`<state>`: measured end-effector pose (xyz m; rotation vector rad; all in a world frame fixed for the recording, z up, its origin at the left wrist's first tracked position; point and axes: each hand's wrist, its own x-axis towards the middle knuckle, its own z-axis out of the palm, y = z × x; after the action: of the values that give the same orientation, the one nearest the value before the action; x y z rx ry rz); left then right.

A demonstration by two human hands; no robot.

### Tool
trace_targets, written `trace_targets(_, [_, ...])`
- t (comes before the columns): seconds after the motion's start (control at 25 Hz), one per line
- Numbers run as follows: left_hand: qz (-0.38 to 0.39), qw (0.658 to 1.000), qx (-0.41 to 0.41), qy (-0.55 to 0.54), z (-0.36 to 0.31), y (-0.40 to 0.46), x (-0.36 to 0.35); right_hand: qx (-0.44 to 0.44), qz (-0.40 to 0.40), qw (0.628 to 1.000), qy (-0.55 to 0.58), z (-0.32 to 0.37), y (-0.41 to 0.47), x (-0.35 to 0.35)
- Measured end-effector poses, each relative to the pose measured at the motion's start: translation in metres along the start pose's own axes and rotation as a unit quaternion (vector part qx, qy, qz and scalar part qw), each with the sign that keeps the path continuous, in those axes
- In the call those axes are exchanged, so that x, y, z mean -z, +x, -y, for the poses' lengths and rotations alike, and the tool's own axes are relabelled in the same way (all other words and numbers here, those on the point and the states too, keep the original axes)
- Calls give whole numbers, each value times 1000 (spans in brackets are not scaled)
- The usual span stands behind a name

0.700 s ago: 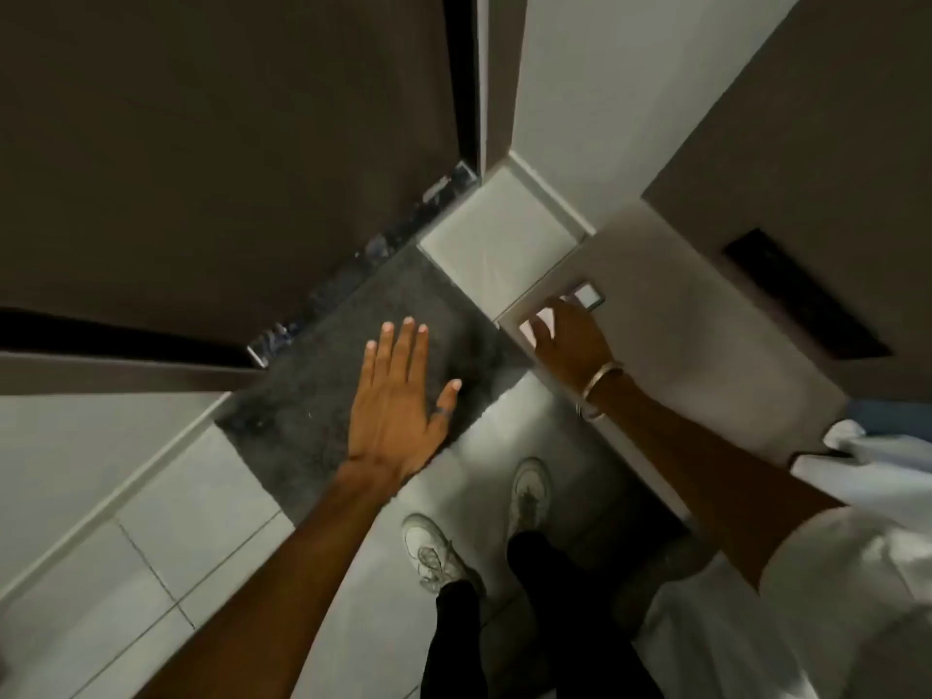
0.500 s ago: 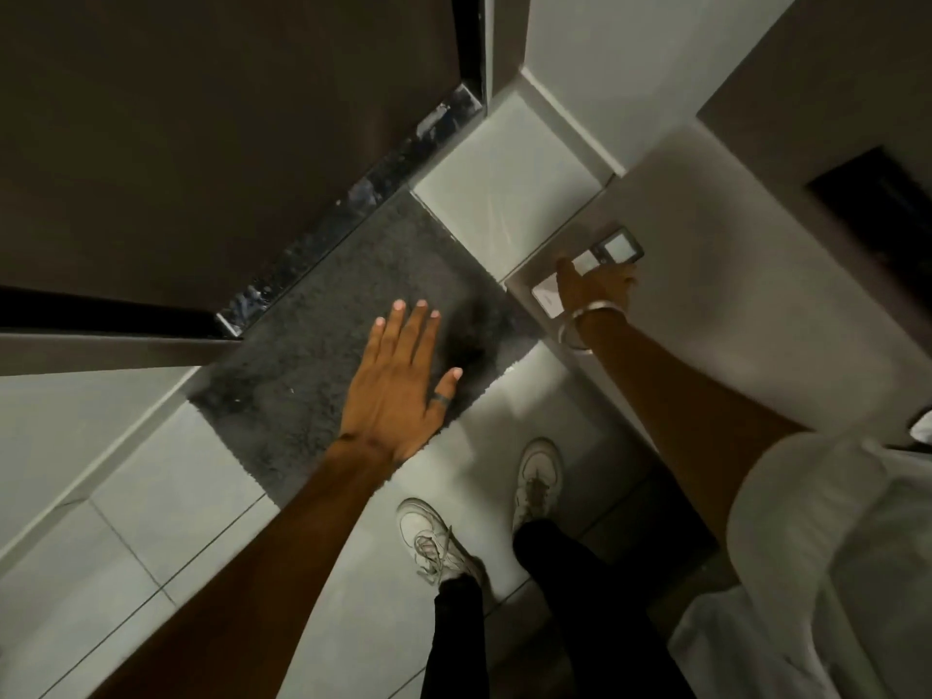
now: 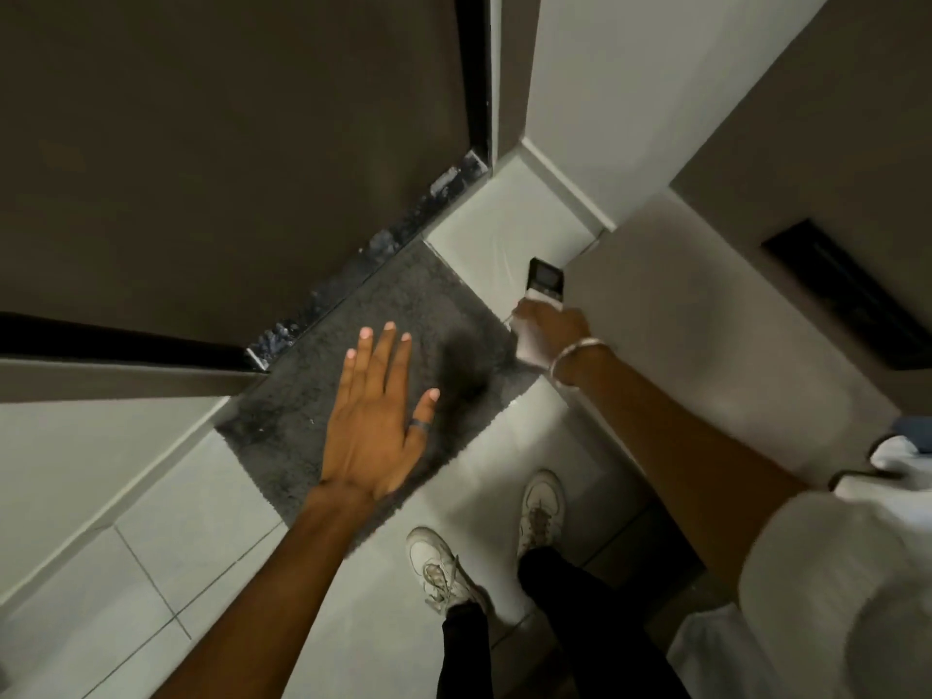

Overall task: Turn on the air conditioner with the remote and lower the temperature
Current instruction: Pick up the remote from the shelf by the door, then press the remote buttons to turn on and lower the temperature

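A white remote [image 3: 545, 281] with a dark screen at its far end sticks out of my right hand [image 3: 552, 331], which is closed around its lower part just off the left edge of a pale counter [image 3: 696, 315]. A metal bangle circles that wrist. My left hand [image 3: 375, 421] hovers flat over the floor with fingers spread and a dark ring on the thumb; it holds nothing. The air conditioner is not in view.
A grey shaggy mat [image 3: 383, 360] lies on the white tiled floor below a dark brown door [image 3: 227, 158]. My two white shoes [image 3: 542, 507] stand beside the counter. A dark slot [image 3: 852, 295] is set in the brown panel at right.
My right hand has lifted the remote off the counter's edge and drawn it leftward over the floor. The left hand stayed spread and drifted little.
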<state>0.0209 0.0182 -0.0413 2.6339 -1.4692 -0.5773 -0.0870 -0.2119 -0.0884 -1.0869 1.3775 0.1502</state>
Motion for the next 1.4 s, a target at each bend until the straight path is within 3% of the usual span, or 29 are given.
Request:
trace_targets(0.12, [-114,993,9,-19,-6,-10,113,80,157,975,138,52,-94,-7])
trace_targets(0.24, [-264,964,10,8,-10,-42,255,257,213,936,114,142,-216,-12])
trace_targets(0.36, [-387,920,-2,67,-15,-80,383,414,253,870,90,223,-330,-14])
trace_targets(0.52, [-534,832,-25,149,-33,-138,539,555,275,780,88,312,-487,-6])
trace_targets(0.68, [-665,721,-47,187,-53,-200,664,668,284,680,100,363,-621,12])
trace_targets(0.8, [-709,674,-46,203,-66,-236,721,706,302,632,107,381,-693,22])
trace_targets(1.0, [-749,618,-42,237,-76,-271,778,740,316,582,119,397,-764,28])
trace_targets(1.2, [-776,573,-43,262,-82,-288,800,751,313,567,131,404,-792,21])
trace_targets(1.4, [-777,565,-43,274,-78,-289,796,764,285,563,135,405,-795,13])
